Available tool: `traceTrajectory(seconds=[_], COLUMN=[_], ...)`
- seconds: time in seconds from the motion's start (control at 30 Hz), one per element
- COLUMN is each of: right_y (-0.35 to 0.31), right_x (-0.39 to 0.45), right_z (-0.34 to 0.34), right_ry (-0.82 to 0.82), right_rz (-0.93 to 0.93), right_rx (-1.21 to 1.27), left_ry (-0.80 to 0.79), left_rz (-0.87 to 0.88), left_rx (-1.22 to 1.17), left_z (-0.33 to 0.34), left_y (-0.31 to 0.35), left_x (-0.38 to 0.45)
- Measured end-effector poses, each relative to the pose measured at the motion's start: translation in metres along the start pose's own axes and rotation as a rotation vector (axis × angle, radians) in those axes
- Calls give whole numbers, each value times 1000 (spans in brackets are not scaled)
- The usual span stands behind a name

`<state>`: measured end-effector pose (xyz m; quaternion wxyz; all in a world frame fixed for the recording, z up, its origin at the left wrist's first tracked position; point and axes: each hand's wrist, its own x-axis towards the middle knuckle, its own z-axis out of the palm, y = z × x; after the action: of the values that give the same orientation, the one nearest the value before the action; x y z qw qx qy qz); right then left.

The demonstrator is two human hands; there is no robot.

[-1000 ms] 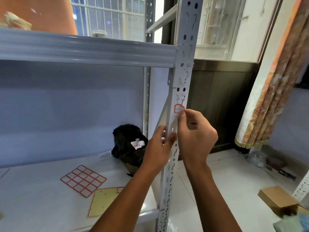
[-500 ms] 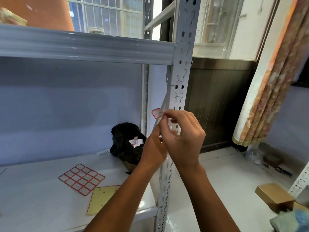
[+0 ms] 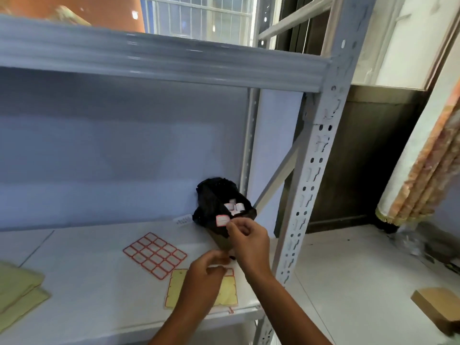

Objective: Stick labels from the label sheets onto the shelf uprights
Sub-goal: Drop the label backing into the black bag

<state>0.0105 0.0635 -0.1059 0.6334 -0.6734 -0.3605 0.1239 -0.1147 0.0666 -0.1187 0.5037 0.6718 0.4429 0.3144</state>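
Note:
My right hand (image 3: 249,241) pinches a small white label with a red border (image 3: 222,220) in front of the black bag (image 3: 214,202), left of the perforated grey shelf upright (image 3: 311,183). My left hand (image 3: 204,277) hovers, fingers curled, over a yellow backing sheet (image 3: 176,290) on the white shelf board (image 3: 99,282). I cannot see anything held in it. A full sheet of red-bordered labels (image 3: 154,255) lies just left of the hands. No label shows on the visible part of the upright.
The black bag holds several peeled white labels (image 3: 234,207). Yellow backing sheets (image 3: 17,290) lie at the shelf's left. A grey shelf beam (image 3: 149,58) runs overhead. A cardboard box (image 3: 438,310) sits on the tiled floor at right, near a curtain (image 3: 423,170).
My right hand has carried the label away from the upright, down and left toward the black bag. My left hand let go of the upright and dropped to the yellow backing sheet.

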Motion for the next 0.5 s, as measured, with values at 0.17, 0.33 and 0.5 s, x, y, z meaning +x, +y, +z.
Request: traceTrajectory(seconds=[0.17, 0.33, 0.5], right_y=[26, 38, 49], right_x=[52, 104, 123], right_z=[17, 33, 40], right_ry=[102, 108, 45], right_rz=[54, 66, 25], right_rx=[-124, -299, -430], left_ry=[-9, -60, -63], left_rz=[24, 45, 43], left_rx=[-5, -15, -51], left_z=[-4, -1, 0], left_y=[-1, -2, 2], left_x=[7, 13, 17])
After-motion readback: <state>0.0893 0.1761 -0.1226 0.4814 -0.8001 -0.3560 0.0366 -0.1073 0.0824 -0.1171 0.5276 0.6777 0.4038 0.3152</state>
